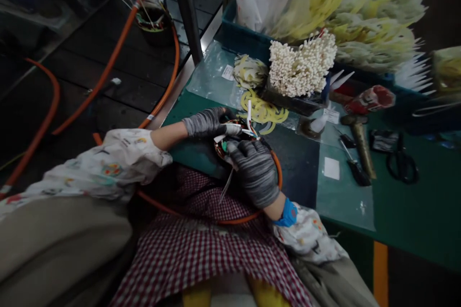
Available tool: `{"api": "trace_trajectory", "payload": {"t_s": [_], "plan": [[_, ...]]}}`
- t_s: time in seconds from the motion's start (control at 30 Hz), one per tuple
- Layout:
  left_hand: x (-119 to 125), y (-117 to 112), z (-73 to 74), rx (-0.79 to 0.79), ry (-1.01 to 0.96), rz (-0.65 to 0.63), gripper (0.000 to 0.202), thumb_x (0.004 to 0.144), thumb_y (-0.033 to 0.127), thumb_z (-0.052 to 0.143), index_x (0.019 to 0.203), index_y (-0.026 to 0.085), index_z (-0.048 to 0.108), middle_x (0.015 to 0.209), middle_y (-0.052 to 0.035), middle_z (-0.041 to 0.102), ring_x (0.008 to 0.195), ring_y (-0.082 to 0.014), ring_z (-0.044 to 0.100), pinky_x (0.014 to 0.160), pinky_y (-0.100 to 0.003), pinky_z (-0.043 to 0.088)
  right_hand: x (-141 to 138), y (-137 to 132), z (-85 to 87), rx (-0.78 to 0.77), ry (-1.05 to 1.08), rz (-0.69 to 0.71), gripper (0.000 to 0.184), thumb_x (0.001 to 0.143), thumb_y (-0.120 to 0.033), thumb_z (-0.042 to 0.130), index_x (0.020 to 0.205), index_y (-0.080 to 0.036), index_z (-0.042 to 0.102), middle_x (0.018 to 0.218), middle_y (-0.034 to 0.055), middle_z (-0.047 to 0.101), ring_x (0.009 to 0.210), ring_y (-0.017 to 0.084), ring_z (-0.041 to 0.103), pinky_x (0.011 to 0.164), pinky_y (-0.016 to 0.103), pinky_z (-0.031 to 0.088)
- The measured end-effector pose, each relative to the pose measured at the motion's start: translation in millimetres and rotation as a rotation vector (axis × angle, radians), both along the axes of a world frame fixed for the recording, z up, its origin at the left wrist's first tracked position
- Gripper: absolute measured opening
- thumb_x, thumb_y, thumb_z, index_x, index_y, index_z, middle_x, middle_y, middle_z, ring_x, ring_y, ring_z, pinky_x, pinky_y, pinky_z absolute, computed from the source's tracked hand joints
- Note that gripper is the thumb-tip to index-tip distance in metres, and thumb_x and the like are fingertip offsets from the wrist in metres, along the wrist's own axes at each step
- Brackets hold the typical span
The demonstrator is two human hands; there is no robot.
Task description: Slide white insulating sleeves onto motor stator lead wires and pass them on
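Both my hands wear grey striped gloves and meet over a round part with wires (217,146), apparently a wire-wound ring, at the table's near edge. My left hand (208,123) is closed on its far left side, thumb along a white sleeved bundle (232,129). My right hand (254,170) has its fingers curled at the near side, by a small green piece (224,146); what they pinch is hidden. A thin pale strand (226,186) hangs below that hand. From the far side a white sleeve (249,111) sticks up.
An orange hose (237,221) loops across my lap. Yellow curved strips (264,109) and a box of white-tipped sticks (300,64) lie beyond. To the right are a hammer (361,144), a black-handled pointed tool (356,168) and scissors (402,163). Another wired part (154,29) stands left.
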State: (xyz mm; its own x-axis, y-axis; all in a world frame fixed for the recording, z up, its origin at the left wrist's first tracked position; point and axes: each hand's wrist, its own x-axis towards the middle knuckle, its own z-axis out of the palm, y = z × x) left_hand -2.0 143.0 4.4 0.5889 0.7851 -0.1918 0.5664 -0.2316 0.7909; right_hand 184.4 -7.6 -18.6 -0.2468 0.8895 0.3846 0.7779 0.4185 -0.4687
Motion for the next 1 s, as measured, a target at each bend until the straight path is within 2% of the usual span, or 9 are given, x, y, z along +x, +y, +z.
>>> {"api": "trace_trajectory", "payload": {"t_s": [0.13, 0.27, 0.4, 0.53, 0.67, 0.77, 0.83, 0.9, 1.0], "plan": [[-9, -30, -7.6, -0.108, -0.188, 0.083, 0.042, 0.095, 0.047, 0.085, 0.126, 0.019, 0.079, 0.127, -0.0135, 0.086, 0.113, -0.0312, 0.084, 0.098, -0.044, 0.072, -13, -21, -4.1, -0.022, -0.118, -0.043, 0.024, 0.111, -0.031, 0.075, 0.132, -0.029, 0.086, 0.12, 0.0123, 0.087, 0.108, 0.033, 0.074, 0.095, 0.049, 0.06], [-22, -71, -8.9, 0.011, -0.312, 0.191, 0.057, 0.088, 0.058, 0.091, 0.129, 0.022, 0.075, 0.129, -0.0122, 0.083, 0.119, -0.0334, 0.081, 0.105, -0.05, 0.071, -14, -44, 1.9, -0.117, -0.045, -0.005, 0.028, 0.11, -0.026, 0.078, 0.135, -0.034, 0.087, 0.127, 0.0104, 0.088, 0.116, 0.032, 0.075, 0.098, 0.048, 0.06], [-31, -96, -13.0, 0.136, -0.35, 0.268, 0.062, 0.092, 0.07, 0.086, 0.132, 0.025, 0.073, 0.132, -0.0113, 0.077, 0.123, -0.0336, 0.077, 0.111, -0.054, 0.068, -13, -51, 6.0, -0.208, 0.046, 0.021, 0.035, 0.11, -0.023, 0.077, 0.14, -0.039, 0.085, 0.136, 0.0066, 0.087, 0.123, 0.031, 0.076, 0.103, 0.048, 0.061], [-33, -101, -19.8, 0.235, -0.35, 0.249, 0.068, 0.095, 0.081, 0.079, 0.136, 0.028, 0.071, 0.136, -0.0128, 0.072, 0.128, -0.0349, 0.073, 0.114, -0.056, 0.066, -13, -48, 7.3, -0.196, 0.048, 0.027, 0.033, 0.11, -0.023, 0.077, 0.138, -0.038, 0.086, 0.131, 0.0068, 0.088, 0.122, 0.031, 0.076, 0.1, 0.048, 0.063], [-36, -97, -22.9, 0.266, -0.312, 0.242, 0.083, 0.093, 0.092, 0.073, 0.137, 0.022, 0.071, 0.138, -0.0151, 0.071, 0.135, -0.0361, 0.07, 0.12, -0.054, 0.062, -15, -48, 6.8, -0.159, -0.029, 0.022, 0.033, 0.112, -0.02, 0.073, 0.136, -0.038, 0.086, 0.126, 0.0063, 0.088, 0.122, 0.029, 0.076, 0.099, 0.045, 0.063], [-40, -96, -23.2, 0.316, -0.321, 0.172, 0.095, 0.088, 0.099, 0.073, 0.143, 0.022, 0.07, 0.142, -0.0153, 0.071, 0.14, -0.0388, 0.068, 0.125, -0.056, 0.059, -19, -50, 6.4, -0.172, -0.015, 0.021, 0.027, 0.111, -0.023, 0.075, 0.133, -0.034, 0.087, 0.126, 0.0087, 0.086, 0.121, 0.031, 0.075, 0.099, 0.046, 0.064], [-44, -97, -24.4, 0.381, -0.347, 0.071, 0.098, 0.087, 0.095, 0.078, 0.154, 0.025, 0.066, 0.151, -0.0155, 0.068, 0.147, -0.0411, 0.064, 0.13, -0.06, 0.055, -24, -52, 5.7, -0.197, -0.01, 0.01, 0.026, 0.109, -0.024, 0.077, 0.132, -0.031, 0.086, 0.13, 0.0112, 0.085, 0.123, 0.034, 0.075, 0.102, 0.049, 0.064], [-49, -101, -28.0, 0.427, -0.371, 0.004, 0.091, 0.096, 0.083, 0.079, 0.166, 0.029, 0.057, 0.163, -0.015, 0.062, 0.155, -0.0424, 0.059, 0.134, -0.063, 0.052, -30, -54, 4.5, -0.208, -0.026, -0.015, 0.025, 0.109, -0.023, 0.075, 0.132, -0.027, 0.086, 0.133, 0.013, 0.085, 0.124, 0.034, 0.075, 0.103, 0.05, 0.065], [-56, -109, -37.4, 0.401, -0.37, 0.01, 0.084, 0.104, 0.072, 0.073, 0.175, 0.036, 0.047, 0.175, -0.0138, 0.053, 0.164, -0.043, 0.051, 0.14, -0.065, 0.046, -34, -55, 3.7, -0.126, -0.045, -0.038, 0.024, 0.111, -0.022, 0.068, 0.127, -0.02, 0.086, 0.129, 0.0149, 0.086, 0.118, 0.032, 0.078, 0.102, 0.048, 0.068]]}}
